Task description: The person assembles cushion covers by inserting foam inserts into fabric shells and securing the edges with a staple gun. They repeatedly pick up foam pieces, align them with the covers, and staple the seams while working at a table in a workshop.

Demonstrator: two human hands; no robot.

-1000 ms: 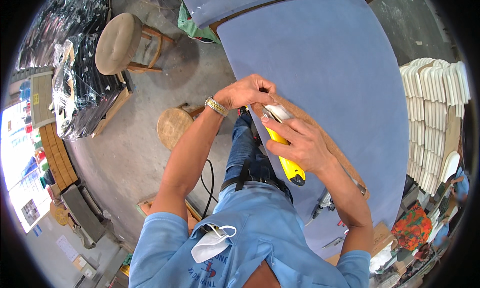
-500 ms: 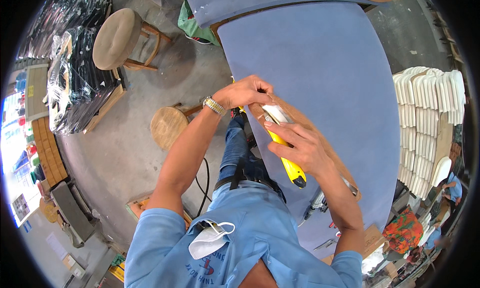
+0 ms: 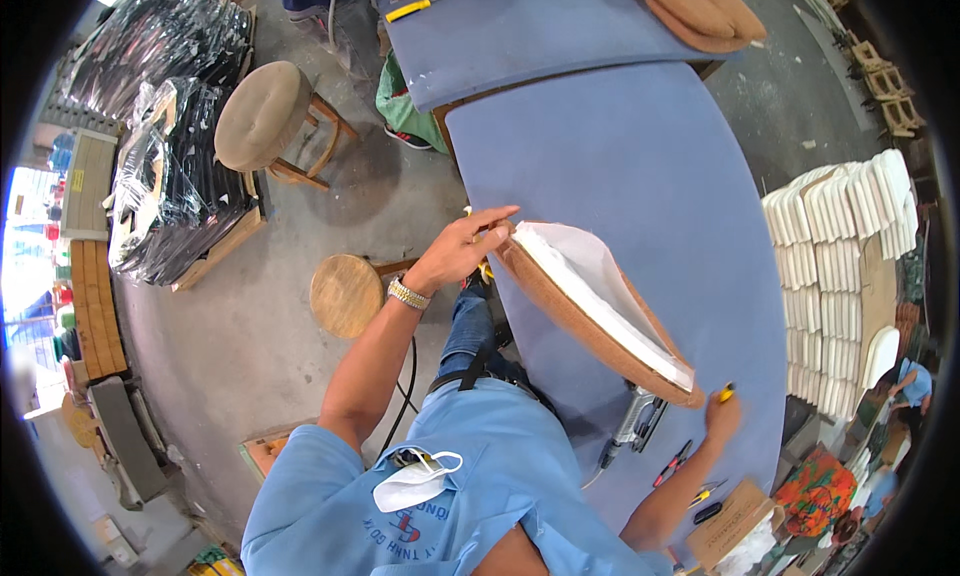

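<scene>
A long curved chair pad (image 3: 575,321) covered in brown fabric lies slanting across the blue table. Its near-left edge is turned up, and white padding (image 3: 610,313) and a thin white liner sheet (image 3: 585,251) show along its opened side. My left hand (image 3: 468,246) rests at the pad's far-left end, thumb and fingers closed on its tip. Beyond the pad's other end, my right hand (image 3: 722,416) is closed around a yellow utility knife (image 3: 727,391), of which only one end pokes out; the rest is hidden in the fist.
A staple gun (image 3: 632,421) lies beside the pad's near end. Closer to me are red-handled pliers (image 3: 672,463) and a cardboard box (image 3: 735,524). Brown pads (image 3: 700,11) and yellow knives (image 3: 408,9) sit on the farther table. Stools (image 3: 346,296) stand left.
My right hand has carried the knife away from the pad's far end, toward the right and nearer me. The pad now gapes, showing more white padding. My left hand has shifted slightly left and nearer.
</scene>
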